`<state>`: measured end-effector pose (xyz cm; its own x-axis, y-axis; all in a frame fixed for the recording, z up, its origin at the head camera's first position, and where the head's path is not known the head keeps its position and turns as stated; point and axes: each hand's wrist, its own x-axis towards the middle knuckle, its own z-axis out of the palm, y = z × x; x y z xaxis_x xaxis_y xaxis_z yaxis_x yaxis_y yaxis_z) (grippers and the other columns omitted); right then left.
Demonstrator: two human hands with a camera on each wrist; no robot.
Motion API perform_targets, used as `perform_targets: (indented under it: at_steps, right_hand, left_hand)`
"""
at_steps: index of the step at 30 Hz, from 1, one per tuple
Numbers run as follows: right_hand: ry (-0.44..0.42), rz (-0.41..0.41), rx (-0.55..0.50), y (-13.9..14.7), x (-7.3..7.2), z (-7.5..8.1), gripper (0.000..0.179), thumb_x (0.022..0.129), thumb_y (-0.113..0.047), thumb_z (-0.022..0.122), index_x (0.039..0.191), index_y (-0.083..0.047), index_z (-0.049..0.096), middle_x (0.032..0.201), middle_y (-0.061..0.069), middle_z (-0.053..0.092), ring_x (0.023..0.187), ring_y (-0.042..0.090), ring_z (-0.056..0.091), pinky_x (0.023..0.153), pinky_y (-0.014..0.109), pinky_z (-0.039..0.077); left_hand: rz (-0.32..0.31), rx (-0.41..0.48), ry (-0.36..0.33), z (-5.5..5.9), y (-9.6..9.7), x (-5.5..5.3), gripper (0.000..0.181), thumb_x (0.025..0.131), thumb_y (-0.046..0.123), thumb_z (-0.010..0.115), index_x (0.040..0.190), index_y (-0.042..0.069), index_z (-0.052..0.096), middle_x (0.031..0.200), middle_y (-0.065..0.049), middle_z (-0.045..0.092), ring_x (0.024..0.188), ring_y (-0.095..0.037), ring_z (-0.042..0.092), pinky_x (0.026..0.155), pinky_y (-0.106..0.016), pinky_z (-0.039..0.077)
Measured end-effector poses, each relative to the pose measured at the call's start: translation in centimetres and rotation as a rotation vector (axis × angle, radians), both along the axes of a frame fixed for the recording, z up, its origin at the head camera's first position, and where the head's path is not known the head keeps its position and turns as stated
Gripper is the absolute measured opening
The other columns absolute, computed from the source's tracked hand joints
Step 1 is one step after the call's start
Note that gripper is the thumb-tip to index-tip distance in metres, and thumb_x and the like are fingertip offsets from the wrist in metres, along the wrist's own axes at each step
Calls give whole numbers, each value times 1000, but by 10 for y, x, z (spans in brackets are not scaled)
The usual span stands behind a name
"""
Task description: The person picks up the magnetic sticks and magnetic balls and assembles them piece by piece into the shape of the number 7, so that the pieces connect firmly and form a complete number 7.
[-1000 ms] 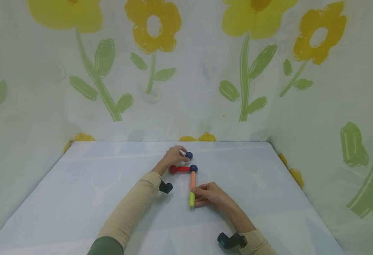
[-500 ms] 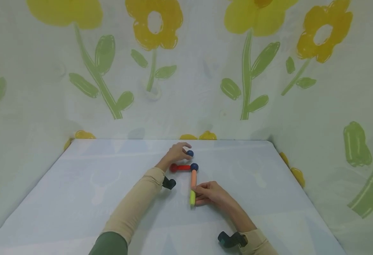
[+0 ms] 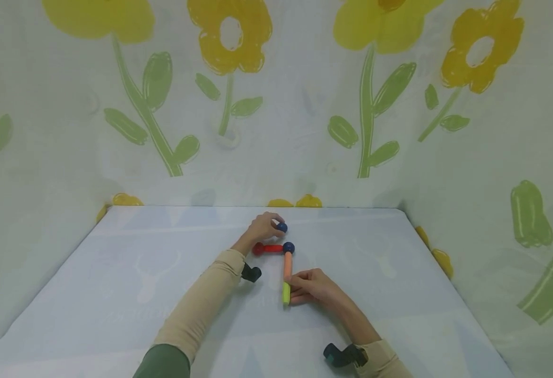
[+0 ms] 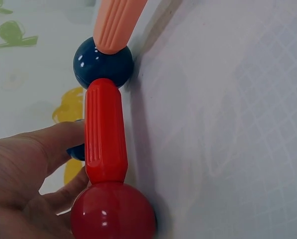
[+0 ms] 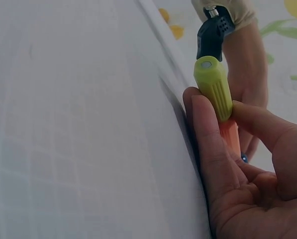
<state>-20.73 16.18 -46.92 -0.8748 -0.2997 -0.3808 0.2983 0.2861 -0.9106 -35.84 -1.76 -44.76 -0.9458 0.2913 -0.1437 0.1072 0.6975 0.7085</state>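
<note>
My left hand (image 3: 263, 227) pinches a loose dark blue ball (image 3: 282, 227) between thumb and fingers, beyond the joined pieces; in the left wrist view the red rod partly hides it. On the table, a red ball (image 3: 258, 249) connects through a ridged red rod (image 3: 273, 248) to a second dark blue ball (image 3: 289, 247). From that ball an orange rod (image 3: 288, 265) runs toward me. End to end with it is a yellow-green rod (image 5: 214, 87), pinched by my right hand (image 3: 316, 286) near their joint. A small metallic disc shows in the yellow-green rod's end.
The white table (image 3: 389, 262) reaches back to a flower-printed curtain (image 3: 295, 131), which also rises at both sides. A black camera mount (image 3: 344, 356) sits on the right wrist, another mount (image 3: 251, 272) on the left.
The fingers of my left hand opened a little around the loose blue ball, then closed on it. My right hand keeps its hold on the yellow-green rod. The head view shifted slightly.
</note>
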Motion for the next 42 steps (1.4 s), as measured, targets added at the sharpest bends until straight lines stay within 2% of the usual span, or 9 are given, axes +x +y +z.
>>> perform_targets:
  at_steps: [8, 15, 24, 32, 42]
  right_hand:
    - [-3, -8, 12, 0, 0, -1, 53, 90, -41, 69, 122, 2, 65, 91, 7, 74, 78, 15, 72, 72, 27, 59]
    - [2, -5, -3, 1, 0, -2, 50, 91, -39, 68, 120, 2, 66, 90, 7, 74, 77, 15, 73, 70, 27, 59]
    - [2, 3, -9, 3, 2, -1, 52, 91, -40, 68, 121, 3, 65, 90, 7, 74, 77, 14, 72, 71, 27, 59]
    - [1, 1, 2, 2, 2, -3, 54, 90, -40, 69, 122, 4, 64, 92, 9, 74, 78, 16, 73, 71, 26, 59]
    - [2, -3, 14, -1, 1, 2, 54, 92, -40, 67, 124, 3, 63, 91, 7, 73, 77, 14, 72, 71, 27, 59]
  left_hand:
    - [3, -8, 9, 2, 1, 2, 39, 87, 24, 74, 124, 16, 63, 125, -13, 64, 107, -27, 60, 92, -41, 52]
    - [15, -25, 11, 4, -1, 4, 39, 89, 27, 73, 125, 16, 63, 124, -12, 63, 104, -25, 58, 89, -37, 53]
    - [6, -22, 38, 6, -6, 9, 38, 87, 27, 74, 122, 14, 64, 120, -11, 65, 102, -25, 59, 90, -38, 53]
    - [-15, -10, 114, 11, -16, 14, 37, 87, 31, 74, 118, 12, 66, 112, -10, 67, 96, -22, 61, 80, -33, 53]
    - [-20, 1, 190, 20, -38, 24, 40, 85, 31, 76, 119, 11, 66, 114, -6, 69, 104, -21, 63, 87, -35, 54]
